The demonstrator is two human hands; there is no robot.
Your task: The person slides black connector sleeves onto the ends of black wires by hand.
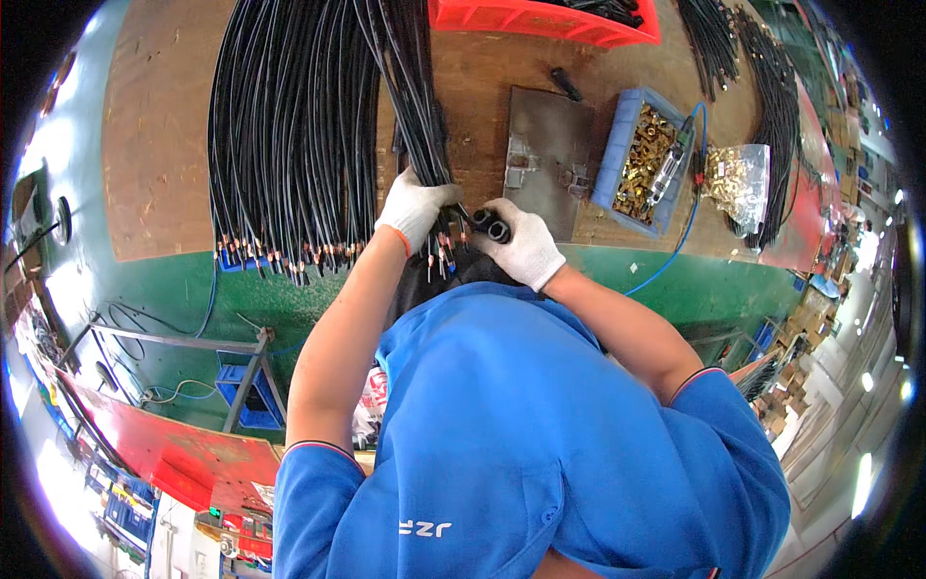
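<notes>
My left hand, in a white glove, is wrapped round a bundle of black cables near its close end. The stripped copper ends of the bundle hang below the fist, over the table's near edge. Just right of them, my right hand, also gloved, is closed on black tubular sleeves whose round open ends show. One cable end reaches toward these sleeves; whether it enters one I cannot tell. To the left lies a wide row of black cables with bare copper ends at the near edge.
A blue bin of brass fittings stands to the right, a metal tool with a blue hose on top. Beside it lie a clear bag of fittings and a dark metal plate. A red crate stands at the back.
</notes>
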